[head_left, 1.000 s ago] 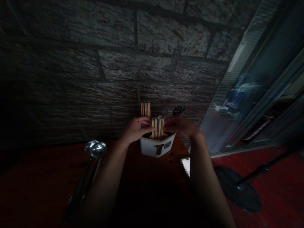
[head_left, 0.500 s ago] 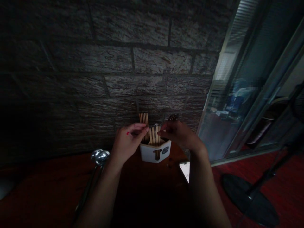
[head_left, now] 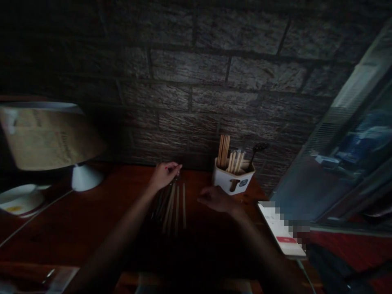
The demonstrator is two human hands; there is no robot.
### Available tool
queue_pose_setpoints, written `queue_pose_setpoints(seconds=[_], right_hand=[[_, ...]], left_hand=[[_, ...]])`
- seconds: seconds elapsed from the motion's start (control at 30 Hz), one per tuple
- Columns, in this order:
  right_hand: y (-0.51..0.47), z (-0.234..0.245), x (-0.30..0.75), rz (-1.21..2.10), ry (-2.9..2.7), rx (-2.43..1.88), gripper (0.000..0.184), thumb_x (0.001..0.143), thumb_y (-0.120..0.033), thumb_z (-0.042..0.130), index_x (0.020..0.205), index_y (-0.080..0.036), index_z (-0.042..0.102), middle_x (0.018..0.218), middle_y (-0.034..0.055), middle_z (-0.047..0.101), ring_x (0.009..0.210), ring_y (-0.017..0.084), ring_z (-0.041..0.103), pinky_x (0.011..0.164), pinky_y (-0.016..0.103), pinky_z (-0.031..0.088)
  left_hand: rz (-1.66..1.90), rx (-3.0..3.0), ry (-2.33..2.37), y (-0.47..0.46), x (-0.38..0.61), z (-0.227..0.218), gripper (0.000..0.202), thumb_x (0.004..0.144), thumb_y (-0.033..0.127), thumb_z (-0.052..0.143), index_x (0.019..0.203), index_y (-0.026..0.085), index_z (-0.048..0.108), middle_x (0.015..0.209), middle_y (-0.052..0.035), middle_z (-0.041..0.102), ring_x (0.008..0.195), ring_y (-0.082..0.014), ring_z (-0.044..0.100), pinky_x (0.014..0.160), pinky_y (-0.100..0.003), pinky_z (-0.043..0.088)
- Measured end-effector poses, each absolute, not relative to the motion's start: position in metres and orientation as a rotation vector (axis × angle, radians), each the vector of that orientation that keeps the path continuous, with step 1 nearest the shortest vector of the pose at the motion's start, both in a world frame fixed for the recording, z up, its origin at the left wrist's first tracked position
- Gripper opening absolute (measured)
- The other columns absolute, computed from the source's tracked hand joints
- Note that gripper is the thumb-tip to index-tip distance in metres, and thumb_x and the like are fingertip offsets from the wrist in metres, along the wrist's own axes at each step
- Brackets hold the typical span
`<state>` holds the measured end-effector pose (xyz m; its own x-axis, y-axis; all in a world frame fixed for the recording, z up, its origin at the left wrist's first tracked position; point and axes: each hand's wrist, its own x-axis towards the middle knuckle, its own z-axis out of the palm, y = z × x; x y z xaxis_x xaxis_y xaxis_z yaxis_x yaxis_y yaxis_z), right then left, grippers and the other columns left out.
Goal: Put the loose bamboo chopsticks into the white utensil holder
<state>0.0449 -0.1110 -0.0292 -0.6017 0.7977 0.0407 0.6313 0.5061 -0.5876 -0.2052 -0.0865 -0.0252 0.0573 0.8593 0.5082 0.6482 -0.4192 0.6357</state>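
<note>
My left hand point(head_left: 165, 176) is at the upper end of a group of thin utensils on the wooden table. Its fingers are pinched together, and whatever is in them is hidden. Below and beside it lie several pale chopsticks point(head_left: 177, 208), with dark, thin handles point(head_left: 161, 200) just to their left. My right hand point(head_left: 217, 199) hovers over the table with curled fingers, and nothing shows in it. Behind it stands a white utensil holder point(head_left: 223, 182) with chopsticks point(head_left: 224, 151) at the left, shorter sticks point(head_left: 235, 162) in the middle and a black-headed utensil point(head_left: 259, 148) at the right.
A lamp point(head_left: 49, 139) with a printed shade stands at the left beside a white bowl point(head_left: 23, 200) and a pale cable point(head_left: 36, 218). A lit phone or tablet point(head_left: 283, 230) lies at the right edge. A stone wall point(head_left: 208, 98) closes off the back.
Both hands have left the holder. My left hand has moved left to the utensils on the table, and my right hand has drawn back toward me. The view has swung left.
</note>
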Motion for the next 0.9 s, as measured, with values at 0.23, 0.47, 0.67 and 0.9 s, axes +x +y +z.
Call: queue_pose_setpoints(seconds=[0.23, 0.47, 0.67, 0.9], right_hand=[[-0.106, -0.075, -0.007, 0.613, -2.463, -1.352, 0.055, 0.086, -0.063, 0.047, 0.093, -0.012, 0.069, 0.091, 0.0121, 0.070, 0.082, 0.021, 0.064, 0.071, 0.029, 0.044], [-0.113, -0.087, -0.036, 0.509, -2.441, -1.452, 0.075, 0.081, -0.068, 0.049, 0.135, -0.015, 0.048, 0.134, 0.0219, 0.050, 0.109, 0.033, 0.059, 0.084, 0.042, 0.047], [-0.108, -0.090, -0.021, 0.554, -2.363, -1.420, 0.057, 0.087, -0.037, 0.052, 0.140, -0.018, 0.042, 0.132, 0.0161, 0.053, 0.109, 0.027, 0.060, 0.088, 0.036, 0.047], [-0.093, -0.083, 0.012, 0.799, -2.341, -1.369, 0.026, 0.082, -0.024, 0.057, 0.106, -0.016, 0.065, 0.093, 0.0093, 0.073, 0.078, 0.020, 0.067, 0.067, 0.027, 0.046]], left_hand=[[1.385, 2.013, 1.635, -0.082, -0.241, -0.067, 0.039, 0.091, 0.046, 0.046, 0.079, 0.017, 0.069, 0.071, -0.0037, 0.072, 0.067, -0.0173, 0.066, 0.067, -0.024, 0.046], [1.375, 2.014, 1.695, -0.089, -0.223, -0.079, 0.035, 0.091, 0.046, 0.048, 0.094, 0.019, 0.070, 0.070, -0.0027, 0.072, 0.065, -0.0164, 0.066, 0.065, -0.023, 0.046], [1.344, 1.941, 1.772, -0.083, -0.224, -0.089, 0.035, 0.090, 0.047, 0.048, 0.095, 0.020, 0.070, 0.073, -0.0031, 0.074, 0.065, -0.0180, 0.068, 0.066, -0.024, 0.048], [1.337, 1.941, 1.810, -0.086, -0.218, -0.087, 0.036, 0.090, 0.047, 0.047, 0.091, 0.020, 0.071, 0.077, -0.0039, 0.075, 0.064, -0.0177, 0.067, 0.064, -0.023, 0.047]])
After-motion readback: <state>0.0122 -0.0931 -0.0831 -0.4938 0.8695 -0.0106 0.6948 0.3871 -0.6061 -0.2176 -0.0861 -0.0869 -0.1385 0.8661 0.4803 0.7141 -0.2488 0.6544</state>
